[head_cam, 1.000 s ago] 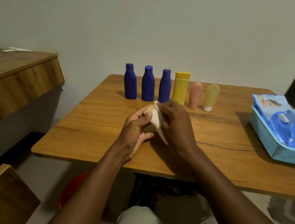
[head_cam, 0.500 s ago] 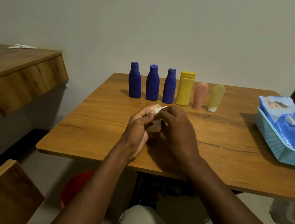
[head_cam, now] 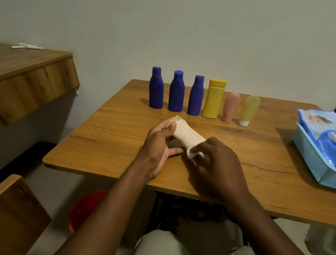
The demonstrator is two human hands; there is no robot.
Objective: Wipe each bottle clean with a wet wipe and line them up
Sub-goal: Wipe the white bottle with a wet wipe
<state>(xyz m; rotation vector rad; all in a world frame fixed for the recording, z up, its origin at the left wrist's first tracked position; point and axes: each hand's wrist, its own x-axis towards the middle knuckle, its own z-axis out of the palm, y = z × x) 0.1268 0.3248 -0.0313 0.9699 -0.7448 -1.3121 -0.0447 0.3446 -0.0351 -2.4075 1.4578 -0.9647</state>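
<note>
A red bucket [head_cam: 86, 207] was seen on the floor under the near-left edge of the table [head_cam: 110, 134]. Over the table's near part, the left hand [head_cam: 157, 147] was clasped round the cap end of a cream bottle [head_cam: 187, 134], thumb and fingers curled about its neck. The bottle was held nearly flat, its long axis running from the cap at 11 o'clock to the base at 5 o'clock. Whether it touched the wood could not be told. At the base end a wet wipe [head_cam: 193, 155] was bunched against the bottle and pinched there by the fingers of the right hand [head_cam: 215, 159].

Beyond the hands, at 12 to 1 o'clock, a row had been stood near the wall: three blue bottles [head_cam: 176, 92], a yellow bottle [head_cam: 214, 99], a pink tube [head_cam: 230, 107] and a pale yellow tube [head_cam: 248, 110], each just beside the next.

Wiping of the cream bottle was judged to be in hand, with six items already lined up. The free place at the row's right end lay at about 2 o'clock from the held bottle, nearer the right hand. That hand was taken up by the wipe, so the bottle would probably have to be turned upright and carried across by the left.

At 3 o'clock, well apart, a pack of wipes [head_cam: 333, 141] lay in a pale blue basket [head_cam: 315, 164].
</note>
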